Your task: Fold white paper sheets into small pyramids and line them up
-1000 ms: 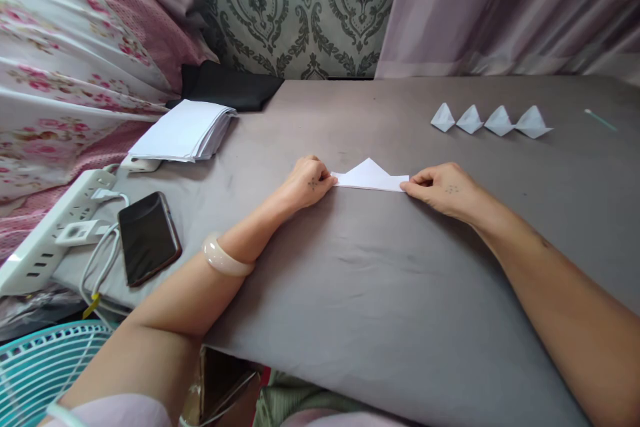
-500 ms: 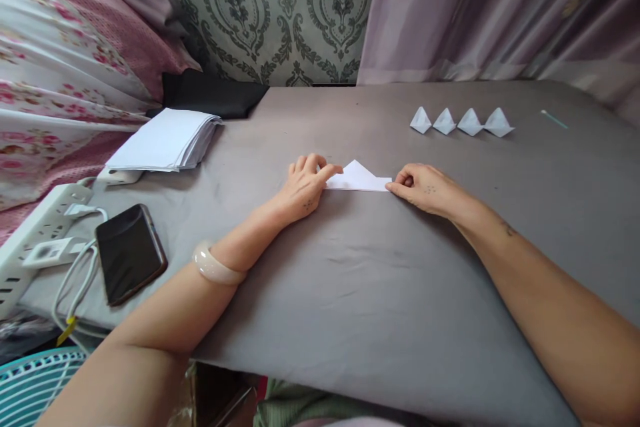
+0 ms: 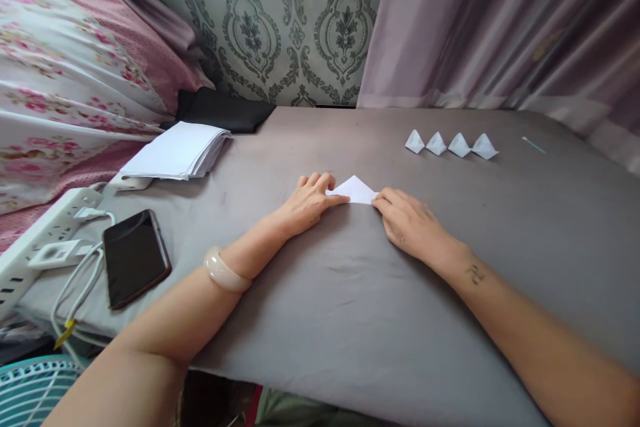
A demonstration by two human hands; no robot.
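A white sheet of folded paper (image 3: pixel 355 191) with a peaked triangular top lies on the grey cloth in the middle of the view. At its left end, my left hand (image 3: pixel 309 204) grips it, the thumb lying along the lower edge and the other fingers curled behind. My right hand (image 3: pixel 411 221) pinches the right end between thumb and fingers. Both hands cover the paper's ends. Several small pointed folded paper pieces (image 3: pixel 459 145) stand in a row at the back right.
A stack of white paper (image 3: pixel 175 150) lies at the left, before a black folded item (image 3: pixel 225 110). Closer in are a phone (image 3: pixel 136 259) and a white power strip (image 3: pixel 43 237) with cables. A thin stick (image 3: pixel 534 145) rests at the far right.
My right hand has shifted left along the paper and turned palm-down, covering its right strip. My left thumb has come down onto the lower edge. The view has tilted slightly upward.
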